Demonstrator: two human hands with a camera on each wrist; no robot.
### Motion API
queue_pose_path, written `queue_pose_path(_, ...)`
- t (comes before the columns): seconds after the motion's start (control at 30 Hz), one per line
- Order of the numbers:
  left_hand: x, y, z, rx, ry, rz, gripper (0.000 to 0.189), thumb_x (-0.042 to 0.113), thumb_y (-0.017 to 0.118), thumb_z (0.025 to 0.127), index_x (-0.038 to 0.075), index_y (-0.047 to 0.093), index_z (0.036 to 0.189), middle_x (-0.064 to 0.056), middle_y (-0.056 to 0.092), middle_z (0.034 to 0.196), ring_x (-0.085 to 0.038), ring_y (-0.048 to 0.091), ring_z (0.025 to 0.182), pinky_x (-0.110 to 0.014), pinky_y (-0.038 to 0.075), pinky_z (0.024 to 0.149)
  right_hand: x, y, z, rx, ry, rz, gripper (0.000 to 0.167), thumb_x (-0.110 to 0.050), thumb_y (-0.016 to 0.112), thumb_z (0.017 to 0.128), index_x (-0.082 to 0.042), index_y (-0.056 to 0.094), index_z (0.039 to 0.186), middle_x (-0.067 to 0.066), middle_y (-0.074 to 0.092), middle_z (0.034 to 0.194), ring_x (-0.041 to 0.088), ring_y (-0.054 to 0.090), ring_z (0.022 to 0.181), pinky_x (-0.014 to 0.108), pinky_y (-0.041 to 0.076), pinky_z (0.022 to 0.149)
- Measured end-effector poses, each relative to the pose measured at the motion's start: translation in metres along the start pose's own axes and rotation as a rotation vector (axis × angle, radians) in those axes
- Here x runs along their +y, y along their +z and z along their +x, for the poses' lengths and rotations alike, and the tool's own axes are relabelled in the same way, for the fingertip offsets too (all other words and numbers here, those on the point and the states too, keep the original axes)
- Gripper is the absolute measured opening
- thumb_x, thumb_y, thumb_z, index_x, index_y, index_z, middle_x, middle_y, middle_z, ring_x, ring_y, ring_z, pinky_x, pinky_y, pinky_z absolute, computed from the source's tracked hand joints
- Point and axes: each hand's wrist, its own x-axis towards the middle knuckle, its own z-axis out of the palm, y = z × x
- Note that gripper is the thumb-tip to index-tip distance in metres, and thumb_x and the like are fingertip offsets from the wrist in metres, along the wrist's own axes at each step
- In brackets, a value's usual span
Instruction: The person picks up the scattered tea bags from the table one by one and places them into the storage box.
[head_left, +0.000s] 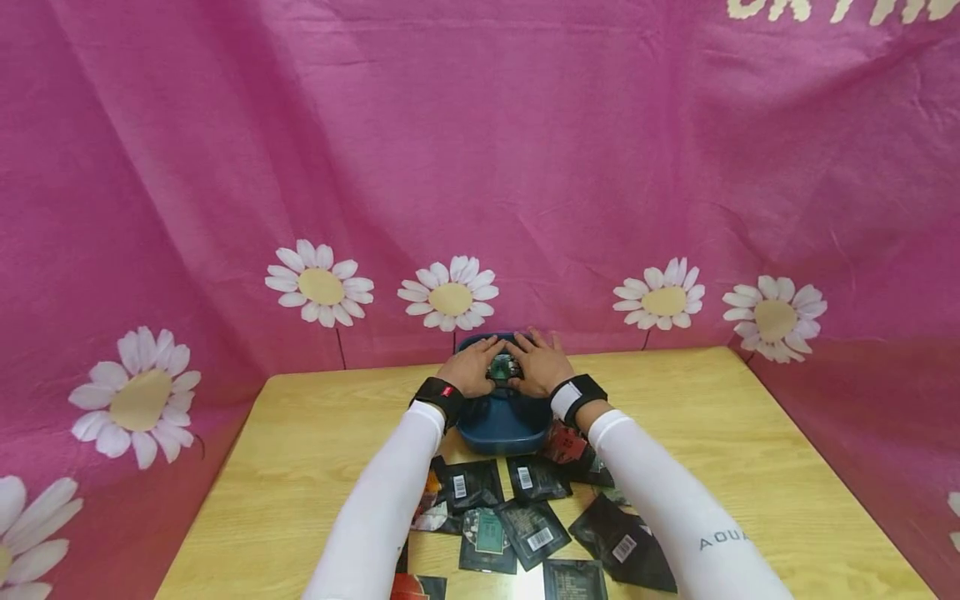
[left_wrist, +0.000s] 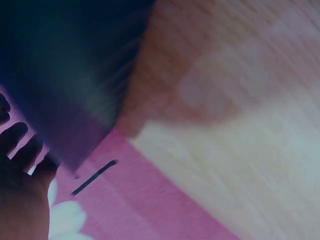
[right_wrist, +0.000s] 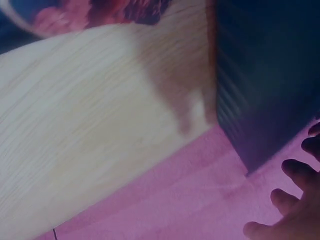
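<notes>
A dark blue plastic container [head_left: 504, 435] stands at the back of the table, its ribbed side wall [left_wrist: 95, 85] close up in the left wrist view. Over its far part, my left hand [head_left: 471, 367] and right hand [head_left: 542, 367] lean in from either side with thumbs toward each other. Between them shows a green and black packet [head_left: 503, 367], partly covered by the hands. The fingers look extended and spread; the right wrist view shows the right fingers [right_wrist: 299, 172] apart beside the container wall. Thumbs and fingertips lie right at the packet's edges.
In front of the container, several flat black packets [head_left: 533, 533] lie scattered and overlapping, some with barcode labels. A red-patterned packet [head_left: 564, 443] lies against the container's right front. Behind the wooden table [head_left: 330, 433] hangs a pink cloth [head_left: 480, 167] with daisies.
</notes>
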Motion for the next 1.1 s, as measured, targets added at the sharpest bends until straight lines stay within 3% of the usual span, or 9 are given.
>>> queue_pose_path(0.13, 0.003, -0.015, -0.014, 0.041, 0.069, 0.008, 0.092, 0.034, 0.073, 0.085, 0.022, 0.019, 0.159, -0.006, 0.012, 0.167, -0.034, 0.019, 0.152, -0.059, 0.025, 0.118, 0.005, -0.011, -0.014, 0.010, -0.021, 0.048, 0.088, -0.058, 0.065, 0.086, -0.027, 0.024, 0.157, 0.006, 0.019, 0.165, 0.037, 0.010, 0.153, 0.069, 0.012, 0.117)
queue_pose_path(0.27, 0.005, -0.028, -0.049, 0.090, 0.109, 0.004, 0.099, 0.045, 0.072, 0.085, 0.027, 0.009, 0.160, -0.001, 0.002, 0.168, -0.035, 0.010, 0.154, -0.064, 0.015, 0.119, 0.001, -0.023, -0.031, 0.047, -0.048, 0.071, 0.099, -0.069, 0.064, 0.081, -0.029, 0.017, 0.158, 0.007, 0.011, 0.167, 0.041, 0.005, 0.153, 0.071, 0.010, 0.115)
queue_pose_path(0.5, 0.007, -0.031, -0.153, 0.201, 0.209, 0.132, 0.095, 0.047, 0.071, 0.084, 0.026, 0.016, 0.159, -0.002, 0.008, 0.168, -0.034, 0.010, 0.154, -0.062, 0.014, 0.119, -0.041, -0.036, -0.075, 0.123, -0.110, 0.116, 0.114, -0.080, 0.064, 0.071, -0.029, 0.013, 0.159, 0.009, 0.001, 0.167, 0.041, 0.003, 0.153, 0.071, 0.011, 0.115)
queue_pose_path(0.63, 0.012, -0.032, -0.207, 0.209, 0.203, 0.160, 0.096, 0.049, 0.072, 0.082, 0.027, 0.017, 0.159, -0.001, 0.009, 0.167, -0.033, 0.008, 0.154, -0.062, 0.013, 0.120, -0.074, -0.040, -0.107, 0.260, -0.190, 0.159, 0.115, -0.076, 0.068, 0.071, -0.026, 0.014, 0.159, 0.010, -0.002, 0.167, 0.039, 0.003, 0.153, 0.069, 0.013, 0.116)
queue_pose_path(0.73, 0.017, -0.033, -0.240, 0.203, 0.184, 0.148, 0.096, 0.052, 0.073, 0.081, 0.026, 0.022, 0.158, -0.002, 0.010, 0.167, -0.036, 0.008, 0.154, -0.063, 0.012, 0.120, -0.101, -0.037, -0.131, 0.302, -0.250, 0.173, 0.116, -0.076, 0.066, 0.073, -0.025, 0.008, 0.160, 0.008, -0.009, 0.167, 0.036, 0.000, 0.154, 0.068, 0.015, 0.117)
queue_pose_path(0.9, 0.025, -0.032, -0.284, 0.149, 0.099, 0.099, 0.103, 0.061, 0.075, 0.076, 0.028, 0.023, 0.158, -0.001, 0.006, 0.168, -0.042, 0.009, 0.152, -0.065, 0.012, 0.118, -0.141, -0.028, -0.167, 0.222, -0.354, 0.218, 0.118, -0.080, 0.061, 0.073, -0.028, -0.001, 0.159, 0.008, -0.013, 0.166, 0.036, 0.001, 0.154, 0.066, 0.018, 0.116)
queue_pose_path(1.1, 0.034, -0.010, -0.319, -0.033, -0.074, -0.061, 0.107, 0.073, 0.070, 0.071, 0.031, 0.023, 0.157, -0.003, 0.007, 0.168, -0.045, 0.003, 0.151, -0.073, 0.008, 0.114, -0.169, -0.010, -0.196, -0.024, -0.466, 0.336, 0.118, -0.078, 0.063, 0.073, -0.035, -0.009, 0.156, 0.003, -0.016, 0.166, 0.038, 0.001, 0.153, 0.068, 0.019, 0.115)
